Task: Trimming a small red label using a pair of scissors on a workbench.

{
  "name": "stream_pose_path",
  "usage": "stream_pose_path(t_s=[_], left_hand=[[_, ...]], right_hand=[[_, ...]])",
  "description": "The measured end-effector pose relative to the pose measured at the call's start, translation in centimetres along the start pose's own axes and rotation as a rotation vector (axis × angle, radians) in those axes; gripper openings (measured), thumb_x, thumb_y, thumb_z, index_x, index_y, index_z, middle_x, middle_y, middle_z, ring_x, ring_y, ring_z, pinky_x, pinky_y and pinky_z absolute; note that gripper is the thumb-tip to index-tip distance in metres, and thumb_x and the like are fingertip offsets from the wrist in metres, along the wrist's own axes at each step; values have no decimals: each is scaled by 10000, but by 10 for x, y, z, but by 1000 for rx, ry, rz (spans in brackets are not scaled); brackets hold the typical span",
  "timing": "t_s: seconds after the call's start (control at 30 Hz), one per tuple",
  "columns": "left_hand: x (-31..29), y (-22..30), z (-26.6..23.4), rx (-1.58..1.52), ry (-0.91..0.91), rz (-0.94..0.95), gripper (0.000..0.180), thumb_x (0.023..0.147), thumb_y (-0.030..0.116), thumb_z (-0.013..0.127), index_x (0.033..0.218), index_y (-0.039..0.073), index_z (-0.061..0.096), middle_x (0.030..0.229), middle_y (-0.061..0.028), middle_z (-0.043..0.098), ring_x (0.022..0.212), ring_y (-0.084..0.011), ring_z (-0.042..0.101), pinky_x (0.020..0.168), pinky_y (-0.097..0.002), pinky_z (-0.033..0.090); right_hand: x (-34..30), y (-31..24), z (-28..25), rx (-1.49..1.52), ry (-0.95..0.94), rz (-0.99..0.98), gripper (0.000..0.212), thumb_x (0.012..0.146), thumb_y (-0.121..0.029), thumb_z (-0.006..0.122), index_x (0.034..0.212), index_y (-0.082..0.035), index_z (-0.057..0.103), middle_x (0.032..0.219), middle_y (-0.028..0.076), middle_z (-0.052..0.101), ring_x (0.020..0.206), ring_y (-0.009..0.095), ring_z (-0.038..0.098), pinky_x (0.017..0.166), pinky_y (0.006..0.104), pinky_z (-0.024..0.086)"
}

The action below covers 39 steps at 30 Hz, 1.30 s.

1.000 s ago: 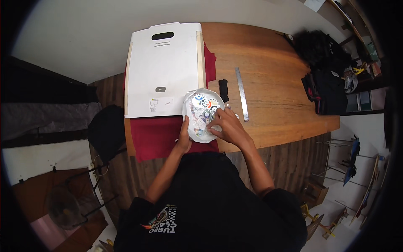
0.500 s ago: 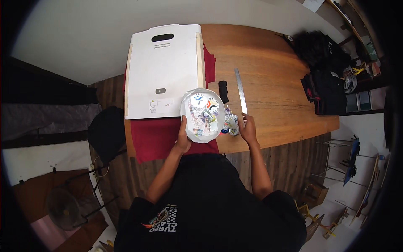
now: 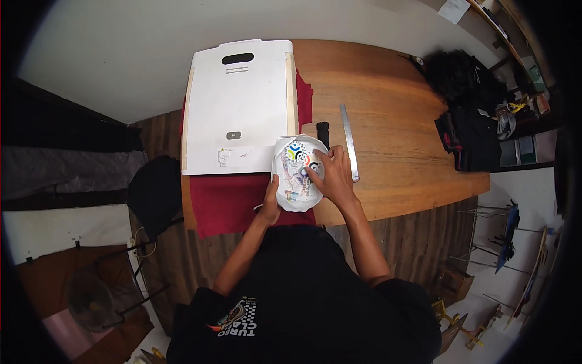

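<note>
A shallow white bowl-like container [image 3: 280, 193] with a crinkled rim is tilted toward me at the table's front edge. My left hand [image 3: 270, 203] grips its left side, thumb along the rim. Inside lie round printed cutouts, one with blue and green marks [image 3: 294, 150], and smaller printed pieces [image 3: 297, 185]. My right hand [image 3: 335, 176] reaches over the container's right side, thumb and fingers apart over an orange and black cutout [image 3: 313, 165]. Whether the fingers touch it I cannot tell. Beyond that hand lies a metal ruler [image 3: 348, 133].
A large white panel-like device [image 3: 242, 115] rests on dark red cloth [image 3: 221, 203] at left. A rolled black item [image 3: 323, 132] lies behind the container on the wooden table [image 3: 400, 115]. Folded dark clothes [image 3: 467, 136] are stacked at the right end. A fan [image 3: 94, 301] stands lower left.
My right hand has moved left from the ruler's near end to over the container. The container has shifted slightly right. The loose cutouts beside it on the table are no longer visible.
</note>
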State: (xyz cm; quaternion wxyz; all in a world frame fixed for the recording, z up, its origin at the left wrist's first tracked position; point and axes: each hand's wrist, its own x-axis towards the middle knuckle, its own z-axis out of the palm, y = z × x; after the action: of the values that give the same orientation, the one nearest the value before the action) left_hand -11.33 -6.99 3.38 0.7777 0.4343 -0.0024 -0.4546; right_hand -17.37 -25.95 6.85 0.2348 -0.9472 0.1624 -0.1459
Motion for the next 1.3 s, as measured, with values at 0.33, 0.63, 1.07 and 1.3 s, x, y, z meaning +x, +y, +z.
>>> stream_pose_path(t_s=[0.33,0.63,1.07,1.3], left_hand=[[-5,10,14,-74,59,-5,673,1075,528,301,1543,45,289,1495,-144,465,1341,-258,500,1117,-397,413],[0,-3,3,-121,49,26,669,1075,524,305,1541,43,293,1491,-140,470,1342,-263,499,1119,-401,409],[0,5,13,-134,3,4,682,1075,533,290,1550,44,270,1508,-145,446,1358,-261,481,1135,-403,393],[-5,10,21,-123,29,9,687,1070,548,288,1546,52,283,1501,-144,455,1357,-261,484,1133,-405,396]], right_hand=[[6,-5,-10,323,38,-16,184,838,-140,770,996,-52,739,964,117,557,906,283,510,811,387,426],[35,-10,-26,295,-13,-51,221,826,-183,784,986,-34,751,937,85,643,859,254,538,827,384,434],[-1,-26,-29,96,-138,-115,372,752,-234,836,1081,-76,761,988,105,525,912,273,486,819,386,410],[7,-18,-34,114,-68,-191,418,760,-226,835,1135,-97,704,969,106,536,932,278,504,820,396,411]])
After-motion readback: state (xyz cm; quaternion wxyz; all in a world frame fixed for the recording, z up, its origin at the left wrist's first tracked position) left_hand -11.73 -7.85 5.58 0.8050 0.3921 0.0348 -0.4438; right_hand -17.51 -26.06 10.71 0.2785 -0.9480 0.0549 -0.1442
